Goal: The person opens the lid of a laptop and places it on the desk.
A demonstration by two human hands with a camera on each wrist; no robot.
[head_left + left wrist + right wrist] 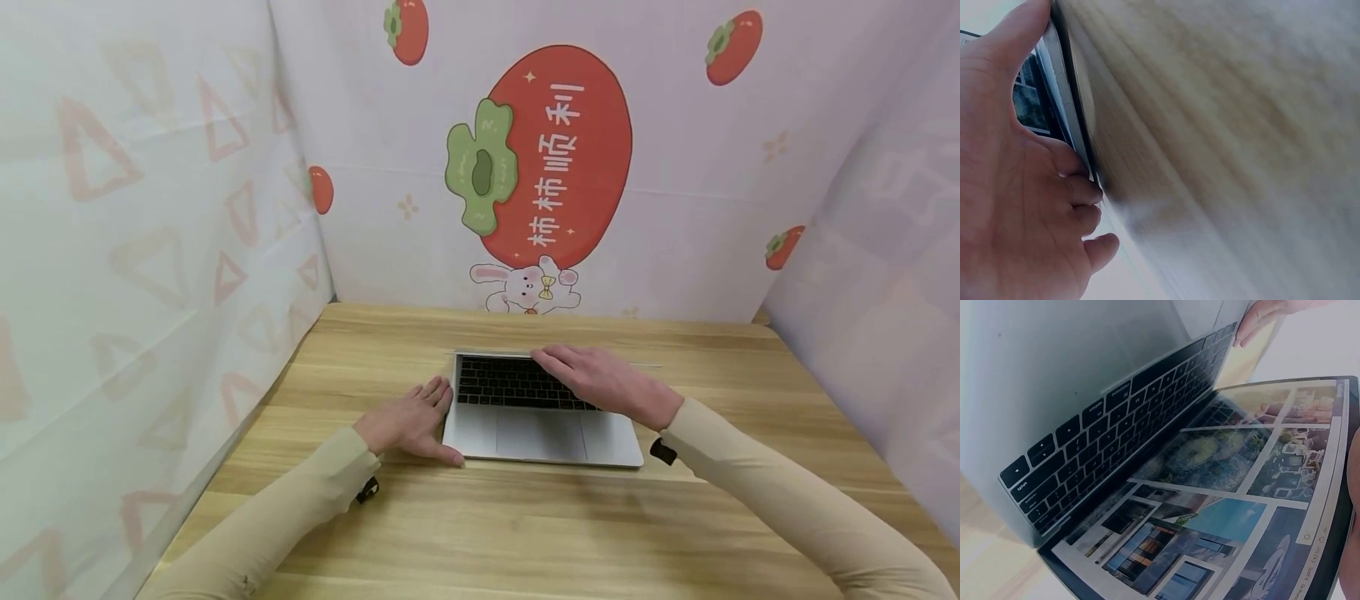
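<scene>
A silver laptop (472, 429) with black keys stands partly unfolded on the wooden table. Its lid is seen almost edge-on in the head view. In the right wrist view the lit screen (1204, 506) shows a grid of pictures and leans over the keyboard (1116, 431). My left hand (408, 425) lies at the left side of the base, fingers along the side edge and thumb by the front corner. At the lid's upper edge rests my right hand (600, 379), its fingers extended together. It covers part of the keyboard in the head view.
The wooden table (510, 533) extends around the laptop. A white cloth wall (390, 250) with persimmon and rabbit prints rises behind it. More cloth hangs along the left (172, 250) and right sides. Dark bands show at both wrists.
</scene>
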